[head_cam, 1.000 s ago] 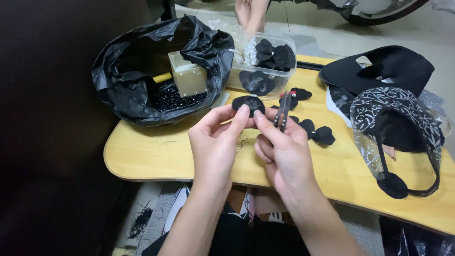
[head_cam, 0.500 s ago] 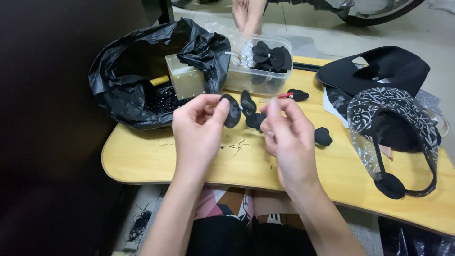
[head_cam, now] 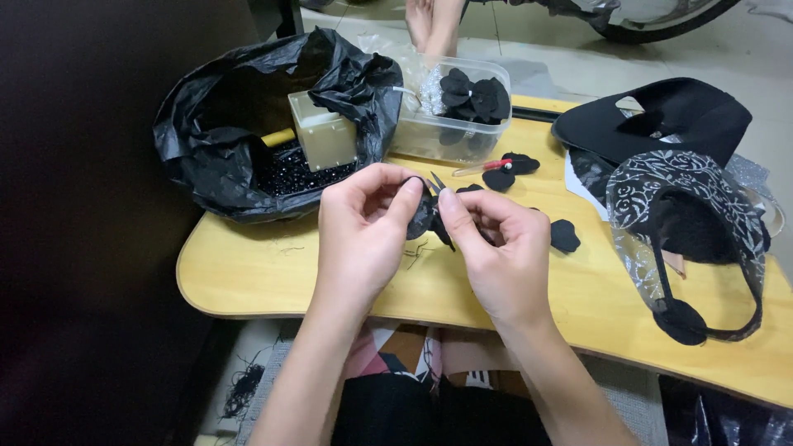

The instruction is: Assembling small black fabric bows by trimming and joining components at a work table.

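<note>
Over a yellow wooden lap table (head_cam: 248, 277), my left hand (head_cam: 363, 223) pinches a small black fabric petal piece (head_cam: 424, 216) between thumb and fingers. My right hand (head_cam: 496, 248) grips the same piece from the right, and the metal tips of small scissors (head_cam: 436, 181) stick up above its fingers. Loose black threads lie on the table under the hands.
A black plastic bag (head_cam: 239, 107) with black beads and a cream box (head_cam: 324, 130) sits at the back left. Behind is a clear tub (head_cam: 450, 136) of black petals. More petals (head_cam: 566, 235) and a red-tipped tool (head_cam: 483, 167) lie beyond. Black patterned fabric pieces (head_cam: 686, 206) fill the right. A person's feet (head_cam: 434, 21) show beyond.
My hands came closer together and lower over the table. The black fabric piece is now pinched between both hands, with the scissor tips pointing up.
</note>
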